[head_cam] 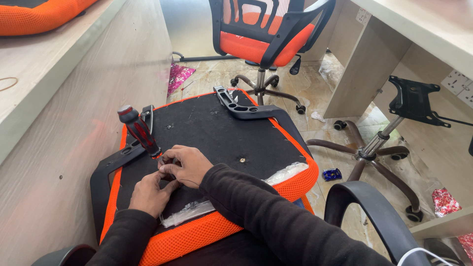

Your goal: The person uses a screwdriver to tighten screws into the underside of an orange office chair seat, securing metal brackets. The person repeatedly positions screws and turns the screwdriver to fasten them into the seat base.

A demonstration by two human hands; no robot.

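Head view: two bare hands work a screwdriver at the near left edge of an upturned chair seat.

The orange mesh seat cushion with a black fabric underside (217, 133) lies bottom-up on the floor beside a pale wooden desk panel (74, 123). The right hand (185, 165) curls its fingers closed around the shaft of the red-and-black-handled screwdriver (139, 130), which stands tilted near the seat's left edge. The left hand (150, 194) pinches narrowly just below, touching the right hand; what it holds cannot be told. A black plastic armrest bracket (106, 170) runs along the left edge, another (246, 108) at the far right corner. An assembled orange-and-black office chair (263, 34) stands beyond.
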